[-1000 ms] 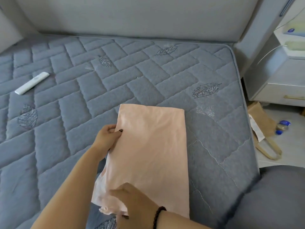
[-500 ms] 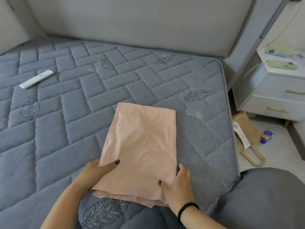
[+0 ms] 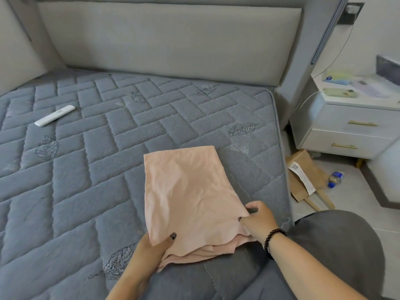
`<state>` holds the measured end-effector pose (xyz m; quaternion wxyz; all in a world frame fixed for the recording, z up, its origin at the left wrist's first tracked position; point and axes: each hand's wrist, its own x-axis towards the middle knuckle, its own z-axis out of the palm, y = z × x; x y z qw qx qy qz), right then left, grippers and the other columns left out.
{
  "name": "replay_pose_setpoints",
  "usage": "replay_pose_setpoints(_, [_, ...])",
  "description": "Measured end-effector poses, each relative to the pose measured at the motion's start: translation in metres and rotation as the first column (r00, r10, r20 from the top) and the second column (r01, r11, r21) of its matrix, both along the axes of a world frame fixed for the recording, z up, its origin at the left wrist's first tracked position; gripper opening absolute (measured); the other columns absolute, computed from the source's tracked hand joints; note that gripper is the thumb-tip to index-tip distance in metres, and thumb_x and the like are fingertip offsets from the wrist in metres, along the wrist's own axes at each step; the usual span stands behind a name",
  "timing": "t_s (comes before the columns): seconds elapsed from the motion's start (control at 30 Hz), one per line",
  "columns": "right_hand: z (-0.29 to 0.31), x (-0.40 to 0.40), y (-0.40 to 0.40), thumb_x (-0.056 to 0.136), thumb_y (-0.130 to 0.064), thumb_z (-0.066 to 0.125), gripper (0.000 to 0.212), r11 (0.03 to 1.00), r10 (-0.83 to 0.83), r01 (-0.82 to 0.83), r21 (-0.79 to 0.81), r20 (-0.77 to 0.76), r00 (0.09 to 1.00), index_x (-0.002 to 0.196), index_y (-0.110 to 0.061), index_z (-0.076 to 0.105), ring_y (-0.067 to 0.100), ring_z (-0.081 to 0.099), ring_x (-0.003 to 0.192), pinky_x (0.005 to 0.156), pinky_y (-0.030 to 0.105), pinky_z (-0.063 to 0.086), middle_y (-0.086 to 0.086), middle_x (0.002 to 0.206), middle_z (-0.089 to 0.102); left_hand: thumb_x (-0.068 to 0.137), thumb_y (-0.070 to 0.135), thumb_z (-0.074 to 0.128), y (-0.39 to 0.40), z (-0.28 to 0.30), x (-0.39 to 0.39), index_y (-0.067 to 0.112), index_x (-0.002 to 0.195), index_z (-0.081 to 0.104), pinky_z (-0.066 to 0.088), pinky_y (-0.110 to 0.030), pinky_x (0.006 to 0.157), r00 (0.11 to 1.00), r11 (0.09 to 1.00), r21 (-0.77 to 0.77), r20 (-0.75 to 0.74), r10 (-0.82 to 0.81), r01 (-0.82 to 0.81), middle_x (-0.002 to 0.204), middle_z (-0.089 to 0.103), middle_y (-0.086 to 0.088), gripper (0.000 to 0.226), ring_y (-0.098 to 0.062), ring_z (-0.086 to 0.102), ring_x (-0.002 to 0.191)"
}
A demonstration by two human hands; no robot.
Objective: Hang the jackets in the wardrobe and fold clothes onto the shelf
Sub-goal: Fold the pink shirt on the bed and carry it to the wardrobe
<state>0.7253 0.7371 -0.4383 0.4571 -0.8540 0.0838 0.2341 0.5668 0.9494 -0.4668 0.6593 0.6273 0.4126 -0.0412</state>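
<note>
A folded peach-pink garment (image 3: 190, 198) lies in several layers on the grey quilted mattress (image 3: 86, 169), near its right edge. My left hand (image 3: 151, 247) grips the garment's near left corner, thumb on top and fingers underneath. My right hand (image 3: 257, 219), with a dark bead bracelet on the wrist, pinches the garment's right edge near the bottom corner. No wardrobe, shelf or jacket is in view.
A white remote (image 3: 55, 115) lies on the mattress at far left. The padded headboard (image 3: 168, 44) runs along the back. A white nightstand (image 3: 350, 124) stands to the right, with a brown paper bag (image 3: 303, 169) and a plastic bottle (image 3: 335, 179) on the floor below it.
Both hands slid to the garment's near end and took hold of its corners. The view tilted up, showing more of the headboard and the nightstand.
</note>
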Motion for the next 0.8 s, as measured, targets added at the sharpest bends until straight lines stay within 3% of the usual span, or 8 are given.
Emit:
replay_pose_setpoints(0.13, [0.014,-0.002,-0.029,0.077,0.003,0.065,0.035,0.997,-0.023,0.026,0.077,-0.045,0.999,0.102,-0.019,0.053,0.018,0.057,0.084,0.084,0.044,0.055,0.004,0.095,0.058,0.068,0.022,0.086,-0.026,0.001,-0.009,0.006,0.106,0.066,0.051,-0.035,0.083,0.999,0.999,-0.009,-0.011,0.044,-0.044,0.088,0.075,0.000,0.046,-0.019,0.068,0.088])
replay_pose_setpoints(0.27, [0.020,-0.014,-0.044,0.075,0.000,0.071,0.040,0.997,0.030,-0.033,0.069,0.046,0.999,0.099,-0.027,0.054,0.012,0.058,0.090,0.080,0.043,0.055,-0.005,0.099,0.060,0.067,0.012,0.087,-0.028,0.008,-0.014,0.000,0.125,0.051,0.053,-0.037,0.067,0.980,0.979,0.050,0.028,0.196,-0.197,0.096,0.070,-0.021,0.069,-0.031,0.063,0.075])
replay_pose_setpoints(0.33, [0.024,-0.017,-0.044,0.075,-0.002,0.072,0.041,0.995,0.076,-0.085,0.055,0.160,0.984,0.098,-0.032,0.056,0.005,0.055,0.098,0.081,0.036,0.052,-0.018,0.102,0.058,0.074,0.000,0.081,-0.021,0.012,-0.015,0.011,0.138,0.039,0.050,-0.035,0.060,0.942,0.945,0.052,0.111,0.317,-0.324,0.100,0.069,-0.016,0.077,-0.031,0.064,0.073])
replay_pose_setpoints(0.4, [0.032,-0.016,-0.039,0.076,-0.002,0.070,0.039,0.988,0.116,-0.136,0.076,0.222,0.968,0.095,-0.035,0.059,-0.001,0.056,0.099,0.079,0.025,0.047,-0.019,0.100,0.063,0.079,0.002,0.076,-0.011,0.018,-0.013,0.022,0.133,0.044,0.052,-0.033,0.058,0.915,0.927,0.049,0.190,0.356,-0.371,0.105,0.069,-0.008,0.066,-0.026,0.068,0.078])
replay_pose_setpoints(0.53, [0.045,0.007,-0.016,0.084,0.002,0.059,0.027,0.972,0.046,-0.080,0.222,0.154,0.987,0.094,-0.022,0.066,0.013,0.066,0.082,0.060,0.030,0.054,-0.008,0.085,0.074,0.083,0.009,0.072,0.018,0.030,0.013,0.027,0.104,0.066,0.052,-0.024,0.059,0.874,0.923,-0.048,0.305,0.378,-0.382,0.100,0.073,-0.004,0.028,-0.012,0.072,0.075])
replay_pose_setpoints(0.7, [0.052,0.072,0.031,0.086,0.010,0.055,0.020,0.908,-0.077,0.076,0.412,-0.014,0.997,0.087,-0.008,0.062,0.026,0.068,0.076,0.044,0.022,0.052,0.016,0.094,0.069,0.081,0.009,0.074,0.053,0.051,0.075,0.018,0.121,0.052,0.053,-0.029,0.069,0.832,0.901,-0.034,0.369,0.413,-0.432,0.118,0.064,-0.010,0.046,-0.016,0.067,0.085])
replay_pose_setpoints(0.77, [0.050,0.106,0.056,0.086,0.008,0.054,0.019,0.890,-0.099,0.089,0.446,-0.003,0.995,0.091,-0.008,0.062,0.027,0.067,0.080,0.050,0.023,0.054,0.018,0.102,0.066,0.080,0.004,0.070,0.071,0.062,0.103,0.011,0.131,0.044,0.055,-0.031,0.073,0.813,0.887,-0.096,0.366,0.453,-0.451,0.113,0.064,-0.018,0.057,-0.020,0.068,0.084])
replay_pose_setpoints(0.8, [0.050,0.121,0.069,0.087,0.003,0.056,0.021,0.892,-0.110,0.086,0.444,0.030,0.993,0.104,-0.009,0.061,0.027,0.066,0.088,0.060,0.027,0.056,0.017,0.110,0.064,0.084,0.000,0.063,0.081,0.066,0.117,0.007,0.129,0.044,0.058,-0.030,0.072,0.788,0.870,-0.182,0.369,0.493,-0.459,0.106,0.063,-0.022,0.049,-0.021,0.070,0.083])
